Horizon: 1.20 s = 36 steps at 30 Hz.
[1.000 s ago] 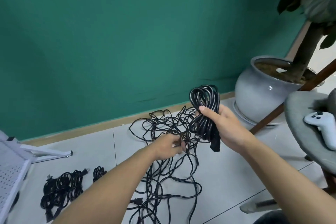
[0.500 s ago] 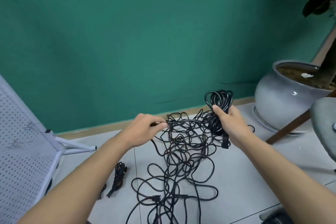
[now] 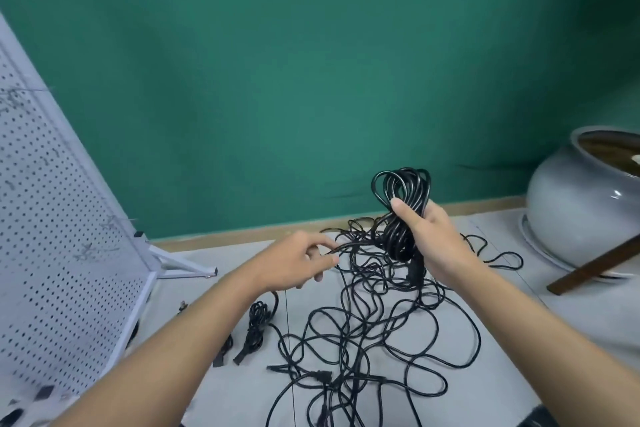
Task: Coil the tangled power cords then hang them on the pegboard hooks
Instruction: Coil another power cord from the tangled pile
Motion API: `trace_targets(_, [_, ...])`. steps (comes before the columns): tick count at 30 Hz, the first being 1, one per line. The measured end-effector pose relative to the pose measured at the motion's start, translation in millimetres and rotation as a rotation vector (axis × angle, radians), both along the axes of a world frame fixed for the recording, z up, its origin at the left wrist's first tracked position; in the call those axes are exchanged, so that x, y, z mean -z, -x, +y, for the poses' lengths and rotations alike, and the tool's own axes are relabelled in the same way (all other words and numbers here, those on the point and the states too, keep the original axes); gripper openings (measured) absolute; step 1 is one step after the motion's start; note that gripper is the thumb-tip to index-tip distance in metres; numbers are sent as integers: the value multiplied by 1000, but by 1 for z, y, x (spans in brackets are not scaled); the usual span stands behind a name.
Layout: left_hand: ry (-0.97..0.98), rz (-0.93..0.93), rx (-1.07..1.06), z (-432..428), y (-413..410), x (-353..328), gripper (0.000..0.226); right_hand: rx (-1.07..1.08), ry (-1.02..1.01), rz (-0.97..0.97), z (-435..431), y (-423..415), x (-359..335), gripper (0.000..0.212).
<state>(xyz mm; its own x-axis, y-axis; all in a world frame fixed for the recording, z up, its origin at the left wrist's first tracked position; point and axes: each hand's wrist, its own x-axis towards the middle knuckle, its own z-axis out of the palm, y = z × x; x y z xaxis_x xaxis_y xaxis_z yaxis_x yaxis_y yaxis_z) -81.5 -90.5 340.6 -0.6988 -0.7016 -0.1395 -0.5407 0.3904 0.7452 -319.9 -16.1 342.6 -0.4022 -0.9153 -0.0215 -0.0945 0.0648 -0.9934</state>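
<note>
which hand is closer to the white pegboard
Left. The left hand is between the pegboard and the right hand, which grips the coiled cord farther right.

No text, label, brand, number or sign can be read. Nothing legible is made out on the pegboard (image 3: pixel 52 218), on the power cords (image 3: pixel 398 237) or on the pot (image 3: pixel 571 211).

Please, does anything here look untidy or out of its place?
Yes. The loose cords lie in a tangled heap on the floor, joined to the coil that the right hand grips. A small bundle lies near the pegboard, not hung.
</note>
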Motion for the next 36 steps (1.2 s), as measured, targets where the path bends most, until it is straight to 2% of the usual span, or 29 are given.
trace_targets(4, [151, 76, -9, -2, 16, 3, 16, 13, 17, 42, 0, -5, -1, 40])
trace_targets(10, [591, -162, 163, 2, 38, -1, 21, -60, 38, 305, 5, -10, 8, 12])
trace_targets(12, [655, -133, 158, 0, 41, -1, 20, -88, 12, 298, 3, -10, 12, 8])
trace_targets(15, [650, 1, 106, -6, 45, -1, 17, -87, -8, 225, -1, -7, 13, 4])
trace_targets(21, [438, 156, -35, -20, 47, 3, 14, -116, 31, 189, -7, -5, 16, 9])
trace_targets(24, [419, 123, -35, -20, 46, 4, 15, -163, -19, 221, -10, -2, 18, 20])
trace_targets(27, [458, 73, 20, -18, 47, 5, 15, -226, -124, 237, -10, 3, 22, 47])
trace_targets(31, [403, 52, 98, -17, 42, -2, 13, -217, -115, 229, -8, 3, 20, 30])
trace_targets(33, [412, 65, 105, -17, 41, -4, 14, -158, -136, 225, -8, 4, 21, 36])
trace_targets(36, [559, 123, 113, -17, 44, -4, 11, -175, -137, 242, -7, 1, 20, 44])
